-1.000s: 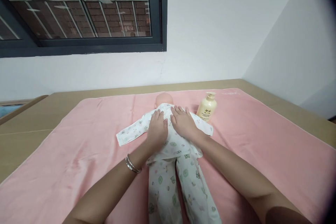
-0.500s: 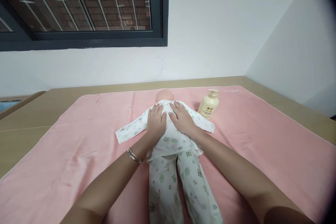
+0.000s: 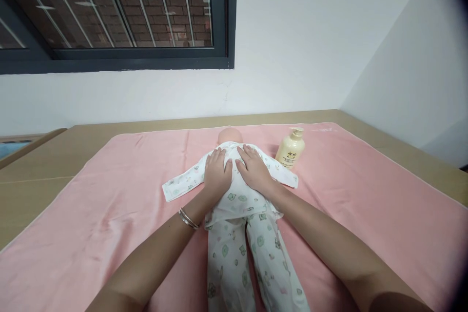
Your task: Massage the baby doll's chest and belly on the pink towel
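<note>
A baby doll (image 3: 230, 135) in a white printed top (image 3: 234, 200) and matching trousers (image 3: 234, 258) lies stretched out, its bare head at the far end. Both sleeves spread out to the sides. My left hand (image 3: 217, 171) rests flat on the left of the upper body, thumb apart from the fingers. On the right of the upper body lies my right hand (image 3: 254, 168), also flat with its fingers extended. Neither hand grips anything. A pale yellow pump bottle (image 3: 291, 148) stands just beyond the doll's right-hand sleeve. The doll's face is not visible.
A pink sheet (image 3: 120, 195) with some wrinkles lies under the doll on a tan surface (image 3: 44, 165). Behind it rises a white wall (image 3: 292, 48) with a dark-framed, barred window (image 3: 146, 61) at the upper left. Another wall stands at the right.
The whole scene sits slightly lower in the picture, as the camera has tilted a little. Both hands stay flat on the doll in nearly the same place.
</note>
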